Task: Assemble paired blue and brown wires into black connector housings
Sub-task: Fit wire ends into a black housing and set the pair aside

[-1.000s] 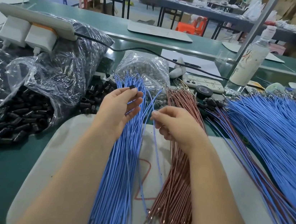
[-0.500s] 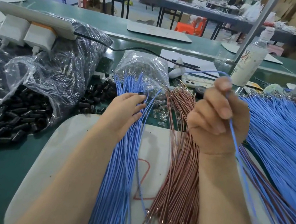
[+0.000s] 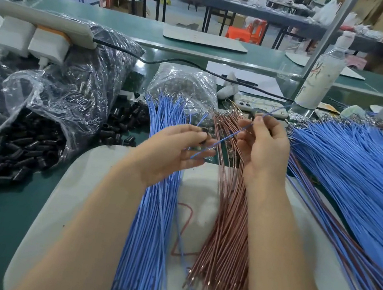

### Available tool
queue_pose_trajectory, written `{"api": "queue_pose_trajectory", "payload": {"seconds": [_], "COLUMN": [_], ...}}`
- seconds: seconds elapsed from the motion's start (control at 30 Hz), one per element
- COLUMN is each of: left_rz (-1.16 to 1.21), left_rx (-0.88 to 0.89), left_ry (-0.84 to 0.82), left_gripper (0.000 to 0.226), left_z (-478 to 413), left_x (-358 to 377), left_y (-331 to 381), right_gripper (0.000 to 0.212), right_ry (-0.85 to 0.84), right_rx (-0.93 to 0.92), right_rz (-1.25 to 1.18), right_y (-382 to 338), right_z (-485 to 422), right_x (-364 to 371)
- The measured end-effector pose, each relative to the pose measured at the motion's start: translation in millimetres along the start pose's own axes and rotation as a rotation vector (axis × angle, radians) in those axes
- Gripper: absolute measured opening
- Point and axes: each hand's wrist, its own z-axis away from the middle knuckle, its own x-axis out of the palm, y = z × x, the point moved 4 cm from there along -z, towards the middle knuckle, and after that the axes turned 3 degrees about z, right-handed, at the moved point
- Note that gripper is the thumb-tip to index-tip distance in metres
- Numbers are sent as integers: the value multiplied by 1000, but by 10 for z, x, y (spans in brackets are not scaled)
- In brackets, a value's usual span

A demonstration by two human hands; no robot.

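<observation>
Lowered from its raised position of half a second ago, the right hand (image 3: 263,152) is now held close beside the left hand (image 3: 172,153), which has been lifted off the blue wire bundle (image 3: 150,224). At 9 o'clock of the hands, loose black housings (image 3: 21,154) are spilled from a plastic bag (image 3: 53,92). One black connector housing (image 3: 203,138) is pinched at the left fingertips, at 2 o'clock of that palm. A blue wire (image 3: 225,139) is pinched by the right thumb and forefinger and slants from 8 o'clock, just below the housing, towards 2 o'clock. The brown wire bundle (image 3: 225,234) is laid on the white mat (image 3: 75,202) at 6 o'clock of the right hand. A large wire heap (image 3: 351,180) is spread at 3 o'clock.
</observation>
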Motion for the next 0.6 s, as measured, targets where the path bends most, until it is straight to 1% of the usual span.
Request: {"api": "queue_pose_trajectory", "payload": {"seconds": [0.1, 0.17, 0.2, 0.27, 0.33, 0.37, 0.43, 0.5, 0.6], "left_rz": [-69, -64, -70, -84, -98, -117, -203, -290, -333], "left_rx": [-27, -6, 11, 38, 52, 57, 68, 85, 112], "left_ry": [-133, -140, -131, -106, -70, -44, 25, 86, 113], "left_gripper": [9, 16, 14, 7, 9, 9, 9, 11, 18], "left_z": [46, 56, 50, 35, 13, 4, -15, -31, -39], "left_x": [74, 69, 65, 61, 41, 24, -13, -42, -43], "left_y": [-37, -32, -30, -29, -34, -33, -39, -41, -44], "right_gripper": [12, 12, 12, 13, 16, 17, 17, 18, 18], "right_ry": [89, 61, 14, -120, -213, -212, -154, -107, -93], "right_rx": [-1, 44, 70, 97, 79, 62, 26, 21, 11], "right_rz": [-100, -162, -134, 74, 253, 288, 294, 239, 178], "right_y": [-9, -2, 22, 92, 156, 166, 140, 114, 98], "right_z": [-26, -22, -19, 1, 23, 19, 1, -24, -30], "right_x": [-79, -64, -30, 54, 117, 121, 83, 36, 28]}}
